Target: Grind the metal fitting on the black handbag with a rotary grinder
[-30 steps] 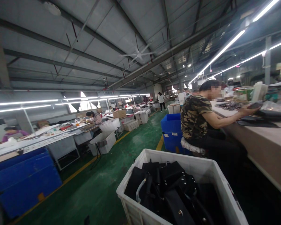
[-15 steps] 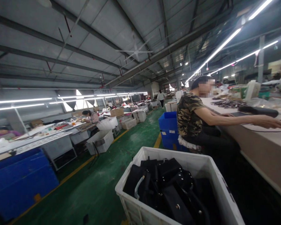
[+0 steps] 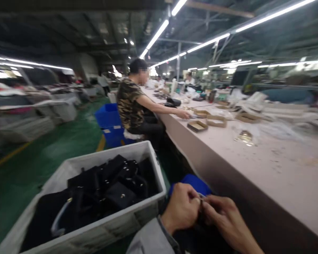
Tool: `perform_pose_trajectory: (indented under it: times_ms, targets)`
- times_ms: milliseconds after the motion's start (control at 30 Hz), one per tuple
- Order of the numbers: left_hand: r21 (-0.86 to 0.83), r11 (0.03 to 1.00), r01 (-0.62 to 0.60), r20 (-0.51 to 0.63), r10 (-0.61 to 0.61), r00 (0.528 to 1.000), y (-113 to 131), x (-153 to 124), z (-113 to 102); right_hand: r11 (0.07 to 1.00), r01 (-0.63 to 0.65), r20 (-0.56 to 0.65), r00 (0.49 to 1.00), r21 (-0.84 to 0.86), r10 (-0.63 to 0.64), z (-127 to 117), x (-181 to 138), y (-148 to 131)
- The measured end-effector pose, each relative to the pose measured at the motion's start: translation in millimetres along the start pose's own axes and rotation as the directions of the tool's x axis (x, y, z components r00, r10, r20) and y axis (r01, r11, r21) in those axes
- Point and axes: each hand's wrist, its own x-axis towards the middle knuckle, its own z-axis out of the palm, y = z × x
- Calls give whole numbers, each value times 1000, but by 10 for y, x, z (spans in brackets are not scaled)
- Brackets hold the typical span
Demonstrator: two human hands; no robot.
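Observation:
My left hand [image 3: 181,208] and my right hand [image 3: 225,217] meet close together at the lower right. The fingers of each are pinched, and the tips nearly touch. A small dark and whitish bit shows between the fingertips, too blurred to name. Dark material below my hands is mostly in shadow. Just beyond them lies a blue object [image 3: 194,181], partly covered by my fingers. On my left stands a white plastic crate [image 3: 127,218] holding several black bags [image 3: 116,194]. One bag has a pale wrapped handle [image 3: 59,218].
A long pale worktable [image 3: 267,169] runs along the right, bearing shallow cardboard boxes [image 3: 197,126] and gold-coloured metal parts [image 3: 245,137]. A co-worker in a camouflage shirt [image 3: 129,102] sits there, reaching over the table. Blue bins [image 3: 110,123] stand behind that person.
My view has swung right and downward, so the crate and the co-worker now sit further left. Both my hands have come into view, along with more of the table.

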Motion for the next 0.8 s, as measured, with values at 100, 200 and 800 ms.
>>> perform_pose_trajectory:
  times_ms: [100, 200, 800]
  targets:
    - [14, 999, -39, 46, 39, 998, -68, 194, 144, 993, -106, -59, 993, -51, 103, -15, 32, 67]
    - [16, 1000, 1, 48, -2, 999, -156, 354, 101, 983, -184, -130, 975, -10, 181, 106, 168, 141]
    - [-172, 972, 158, 132, -136, 982, -268, 391, 226, 945, -156, -24, 985, 287, 170, 26, -7, 397]
